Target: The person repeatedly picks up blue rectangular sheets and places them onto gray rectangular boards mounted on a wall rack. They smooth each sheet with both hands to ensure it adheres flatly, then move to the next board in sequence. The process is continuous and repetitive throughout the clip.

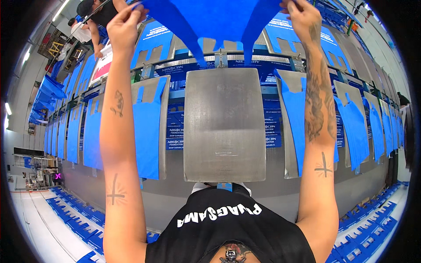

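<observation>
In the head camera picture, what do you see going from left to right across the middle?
Blue bag on the left plate → bare grey metal plate → blue bag on the right plate → next blue bag.

The blue non-woven fabric bag (215, 17) held overhead is cut off by the picture's top edge, so its body cannot be seen. The fingers of the left hand (124, 24) and of the right hand (302, 15) partly vanish into the fabric and past that edge. The near edge of the bare grey metal platen (224, 122) is covered by the person's black shirt (228, 228). A person (98, 13) at the far left is mostly cut off.
</observation>
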The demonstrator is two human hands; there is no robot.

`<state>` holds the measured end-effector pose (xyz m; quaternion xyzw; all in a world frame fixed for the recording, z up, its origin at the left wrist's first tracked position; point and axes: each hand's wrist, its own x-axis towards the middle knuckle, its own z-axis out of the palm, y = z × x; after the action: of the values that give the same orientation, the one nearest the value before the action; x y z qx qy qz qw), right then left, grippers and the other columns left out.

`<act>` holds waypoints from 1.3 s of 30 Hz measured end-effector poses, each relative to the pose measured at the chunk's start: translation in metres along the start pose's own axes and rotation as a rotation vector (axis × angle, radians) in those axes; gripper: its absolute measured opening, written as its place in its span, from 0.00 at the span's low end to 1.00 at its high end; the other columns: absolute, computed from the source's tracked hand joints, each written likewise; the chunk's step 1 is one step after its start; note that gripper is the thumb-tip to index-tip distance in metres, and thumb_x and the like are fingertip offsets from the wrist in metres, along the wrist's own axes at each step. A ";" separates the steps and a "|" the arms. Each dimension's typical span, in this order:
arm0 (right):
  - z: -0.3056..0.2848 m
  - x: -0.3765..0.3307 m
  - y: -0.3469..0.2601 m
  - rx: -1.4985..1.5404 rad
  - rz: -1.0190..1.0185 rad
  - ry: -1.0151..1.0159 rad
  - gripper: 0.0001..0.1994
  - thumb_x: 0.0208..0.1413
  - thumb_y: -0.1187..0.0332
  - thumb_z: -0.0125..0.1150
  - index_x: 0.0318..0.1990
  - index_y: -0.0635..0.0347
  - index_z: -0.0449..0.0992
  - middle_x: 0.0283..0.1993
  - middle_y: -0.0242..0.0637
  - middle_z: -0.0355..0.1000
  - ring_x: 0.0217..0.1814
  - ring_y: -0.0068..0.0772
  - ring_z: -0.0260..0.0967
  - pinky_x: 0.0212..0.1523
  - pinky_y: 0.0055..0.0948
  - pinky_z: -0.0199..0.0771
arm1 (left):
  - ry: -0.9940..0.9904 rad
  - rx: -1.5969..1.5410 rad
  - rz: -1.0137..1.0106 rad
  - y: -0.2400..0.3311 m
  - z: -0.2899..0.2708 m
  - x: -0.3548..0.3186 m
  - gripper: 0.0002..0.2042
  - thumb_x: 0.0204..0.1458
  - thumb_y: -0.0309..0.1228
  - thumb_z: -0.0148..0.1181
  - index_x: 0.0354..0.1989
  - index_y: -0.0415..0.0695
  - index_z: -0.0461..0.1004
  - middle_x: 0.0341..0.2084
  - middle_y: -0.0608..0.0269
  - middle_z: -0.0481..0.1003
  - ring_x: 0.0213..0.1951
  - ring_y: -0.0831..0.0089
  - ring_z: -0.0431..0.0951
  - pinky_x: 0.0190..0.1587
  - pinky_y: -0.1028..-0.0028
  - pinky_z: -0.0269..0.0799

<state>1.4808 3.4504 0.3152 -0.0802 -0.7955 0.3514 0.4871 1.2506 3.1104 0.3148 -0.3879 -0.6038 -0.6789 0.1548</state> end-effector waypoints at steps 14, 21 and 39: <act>0.014 -0.319 0.089 0.353 0.763 -0.234 0.12 0.58 0.75 0.64 0.48 0.67 0.79 0.33 0.31 0.76 0.30 0.20 0.72 0.29 0.22 0.76 | -0.011 -0.051 -0.902 -0.050 -0.036 -0.318 0.25 0.53 0.22 0.66 0.60 0.34 0.67 0.28 0.64 0.78 0.30 0.73 0.80 0.35 0.75 0.78; -0.012 -0.454 0.081 0.229 0.997 -0.305 0.12 0.53 0.75 0.69 0.44 0.67 0.78 0.33 0.35 0.77 0.28 0.22 0.75 0.29 0.22 0.78 | 0.069 0.024 -1.312 -0.050 -0.049 -0.465 0.08 0.54 0.22 0.65 0.40 0.35 0.75 0.28 0.58 0.79 0.28 0.73 0.82 0.29 0.78 0.78; -0.039 -0.551 0.041 -0.080 1.061 -0.369 0.05 0.55 0.75 0.66 0.38 0.64 0.79 0.27 0.33 0.77 0.24 0.20 0.74 0.24 0.21 0.75 | -0.036 0.421 -1.262 -0.001 -0.065 -0.570 0.09 0.52 0.21 0.64 0.42 0.34 0.78 0.24 0.60 0.81 0.24 0.77 0.81 0.28 0.76 0.76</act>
<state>1.7864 3.2406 -0.0961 -0.4248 -0.7310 0.5258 0.0931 1.5995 2.9027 -0.0905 0.0672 -0.8374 -0.5002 -0.2100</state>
